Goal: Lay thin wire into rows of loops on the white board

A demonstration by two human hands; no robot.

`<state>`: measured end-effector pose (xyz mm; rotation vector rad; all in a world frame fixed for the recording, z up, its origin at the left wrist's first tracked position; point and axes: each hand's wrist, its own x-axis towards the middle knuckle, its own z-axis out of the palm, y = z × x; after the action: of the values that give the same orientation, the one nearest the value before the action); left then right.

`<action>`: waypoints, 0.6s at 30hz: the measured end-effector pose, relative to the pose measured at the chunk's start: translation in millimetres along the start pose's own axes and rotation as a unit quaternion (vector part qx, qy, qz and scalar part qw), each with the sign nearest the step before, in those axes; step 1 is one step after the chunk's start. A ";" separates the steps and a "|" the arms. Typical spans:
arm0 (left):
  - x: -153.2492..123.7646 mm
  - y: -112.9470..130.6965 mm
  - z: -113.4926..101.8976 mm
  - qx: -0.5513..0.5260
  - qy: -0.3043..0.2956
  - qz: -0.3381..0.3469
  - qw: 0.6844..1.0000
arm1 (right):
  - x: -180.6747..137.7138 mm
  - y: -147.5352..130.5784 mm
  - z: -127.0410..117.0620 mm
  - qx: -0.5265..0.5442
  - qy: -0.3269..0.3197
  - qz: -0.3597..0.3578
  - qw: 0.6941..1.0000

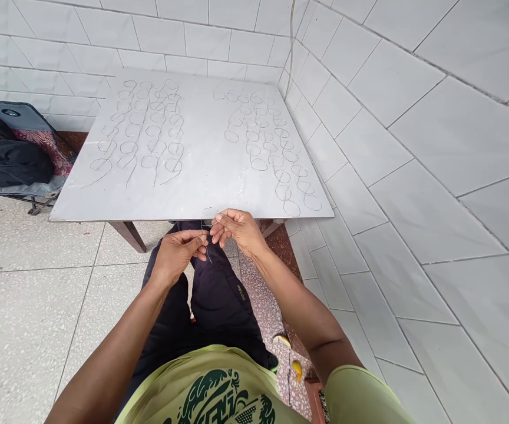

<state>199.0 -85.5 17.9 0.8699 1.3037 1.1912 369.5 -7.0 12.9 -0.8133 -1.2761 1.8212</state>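
A thin wire [209, 257] runs between my two hands, just in front of the table's near edge. My left hand [179, 252] pinches it between thumb and fingertips, and a short end hangs below. Close beside it, my right hand [235, 229] is closed on the upper part of the wire, where a loop shows faintly over the table edge. On the white tabletop [205, 159] lie several looped wires, with rows of wire loops [152, 131] on the left and more wire loops [276, 133] on the right.
A folding chair [25, 126] with dark cloth [11, 162] on it stands left of the table. Tiled walls [369, 118] border the table at the back and right. A cable [291, 47] runs down the corner. A yellow object [297, 370] lies on the floor.
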 end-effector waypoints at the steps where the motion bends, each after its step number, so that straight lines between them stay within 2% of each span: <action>1: 0.6 1.7 -2.0 -0.001 -0.001 -0.005 1.000 | 0.0 0.2 -0.6 0.001 0.001 -0.002 1.000; 6: 0.6 2.8 -11.7 0.031 0.026 0.012 0.999 | 0.3 0.5 -0.1 -0.005 0.013 -0.005 1.000; 9: -3.6 -2.3 -15.6 0.110 0.080 0.090 0.987 | 1.4 1.8 1.9 -0.019 0.020 -0.006 1.000; 11: -7.6 -4.7 -16.2 0.200 0.112 0.170 0.958 | 2.3 2.3 4.6 -0.029 0.025 -0.012 0.999; 14: -11.6 -5.8 -14.8 0.322 0.118 0.283 0.896 | 3.4 0.7 12.4 -0.047 0.031 -0.029 0.998; 16: -11.1 -6.7 -14.1 0.373 0.111 0.332 0.859 | 3.4 -1.4 20.0 -0.063 0.033 -0.041 0.997; 18: -8.7 -9.1 -14.9 0.401 0.111 0.352 0.838 | 3.1 -2.8 28.4 -0.079 0.031 -0.047 0.995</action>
<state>186.7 -98.2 9.4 2.0044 1.7857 1.3087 345.0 -17.2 23.8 -0.8737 -1.4075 1.6236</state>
